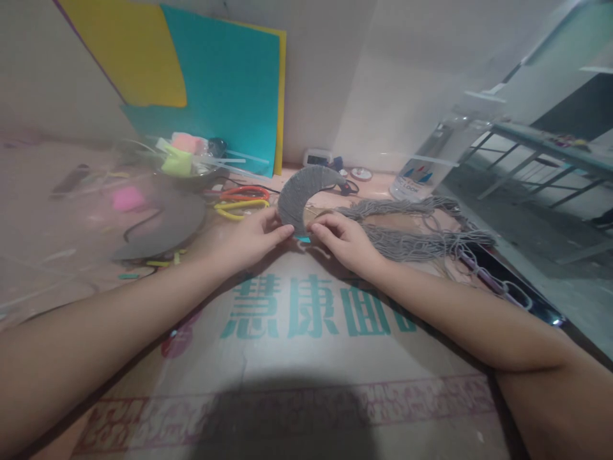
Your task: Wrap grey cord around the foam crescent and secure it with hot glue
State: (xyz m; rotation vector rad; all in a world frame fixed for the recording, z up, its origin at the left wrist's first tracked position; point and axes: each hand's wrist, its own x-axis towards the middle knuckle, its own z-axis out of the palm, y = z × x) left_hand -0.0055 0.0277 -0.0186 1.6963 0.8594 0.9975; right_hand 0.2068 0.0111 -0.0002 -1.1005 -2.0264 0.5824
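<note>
A grey crescent shape wrapped in yarn point(301, 191) stands upright over the cardboard sheet point(297, 358). My left hand point(249, 239) pinches its lower end from the left. My right hand point(342, 239) pinches the same lower end from the right, fingers closed on the yarn there. Bundles of loose grey yarn point(407, 227) lie just right of my right hand. A short pale strand point(313, 248) hangs below the crescent between my hands.
Teal and yellow sheets point(220, 83) lean on the wall at the back. Scissors with yellow and red handles point(242, 201), a dark round plate point(165, 227), a bowl of bright bits point(184, 160) and a clear plastic bottle point(428, 163) stand around. A phone point(514, 291) lies at the right.
</note>
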